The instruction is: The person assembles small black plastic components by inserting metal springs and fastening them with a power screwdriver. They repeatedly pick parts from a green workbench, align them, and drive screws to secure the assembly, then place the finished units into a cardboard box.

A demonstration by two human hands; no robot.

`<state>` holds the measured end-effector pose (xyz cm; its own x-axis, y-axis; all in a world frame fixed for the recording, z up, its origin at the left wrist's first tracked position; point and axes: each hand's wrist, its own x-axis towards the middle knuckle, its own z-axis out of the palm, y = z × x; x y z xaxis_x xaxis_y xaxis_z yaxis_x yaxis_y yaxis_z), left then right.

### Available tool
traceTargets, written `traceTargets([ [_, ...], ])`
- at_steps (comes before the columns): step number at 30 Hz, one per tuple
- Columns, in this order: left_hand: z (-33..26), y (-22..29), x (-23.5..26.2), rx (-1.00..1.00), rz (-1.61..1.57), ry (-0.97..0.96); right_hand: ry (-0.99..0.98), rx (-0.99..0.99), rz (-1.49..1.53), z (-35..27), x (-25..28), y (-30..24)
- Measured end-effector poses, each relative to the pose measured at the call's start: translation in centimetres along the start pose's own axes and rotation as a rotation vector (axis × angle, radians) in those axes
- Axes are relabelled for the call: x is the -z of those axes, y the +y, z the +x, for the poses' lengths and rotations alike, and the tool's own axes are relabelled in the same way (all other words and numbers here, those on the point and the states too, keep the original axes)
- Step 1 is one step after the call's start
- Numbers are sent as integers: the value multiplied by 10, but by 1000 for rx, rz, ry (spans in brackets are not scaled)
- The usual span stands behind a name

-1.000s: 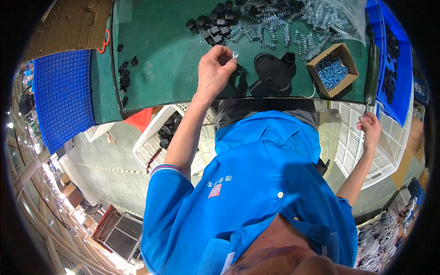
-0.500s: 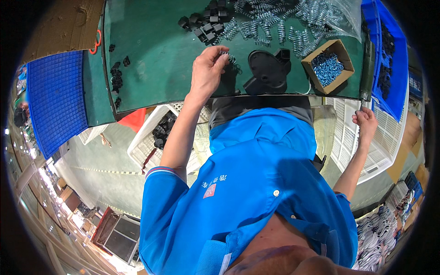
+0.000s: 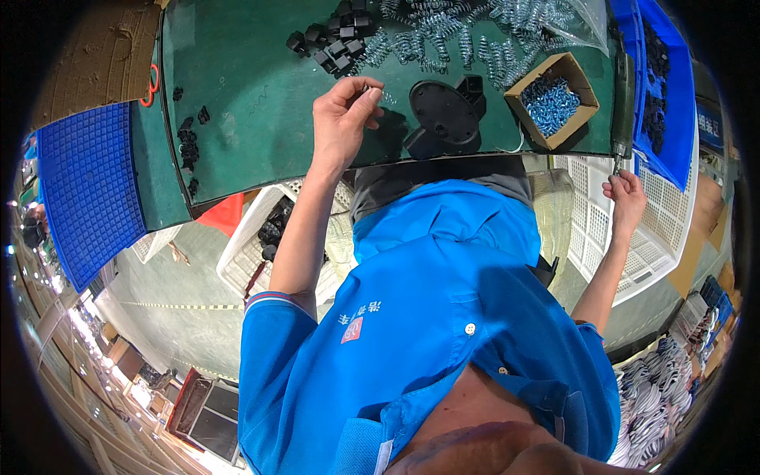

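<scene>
My left hand is raised over the green table, thumb and fingers pinched on a thin metal spring whose end sticks out past the fingertips. Just right of it lies a black plastic part with a round plate and a square socket. At the table's right edge, my right hand has its fingers closed at the metal tip of a dark green cylindrical tool. Whatever those fingers pinch is too small to make out. An open cardboard box of bluish screws stands between the black part and the tool.
Silver coil springs and black square caps lie in heaps along the back. Small black pieces and red-handled scissors are at the left. A blue bin stands right, above a white crate.
The whole view has shifted slightly, moving the table left in the picture. Less of the spring shows beyond my left fingertips. My right hand stays at the tool's tip.
</scene>
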<state>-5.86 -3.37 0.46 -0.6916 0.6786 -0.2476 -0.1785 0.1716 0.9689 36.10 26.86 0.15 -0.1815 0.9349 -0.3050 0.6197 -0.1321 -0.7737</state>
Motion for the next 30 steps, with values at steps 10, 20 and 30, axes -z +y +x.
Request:
traceTargets([
  [10, -2, 17, -10, 67, -87, -86, -47, 37, 90, -7, -1, 10],
  [20, -10, 14, -27, 75, -97, -82, 27, 88, -163, -2, 3, 1],
  [30, -14, 29, -58, -51, -154, -178, -1017, 110, 450, -79, -183, -157],
])
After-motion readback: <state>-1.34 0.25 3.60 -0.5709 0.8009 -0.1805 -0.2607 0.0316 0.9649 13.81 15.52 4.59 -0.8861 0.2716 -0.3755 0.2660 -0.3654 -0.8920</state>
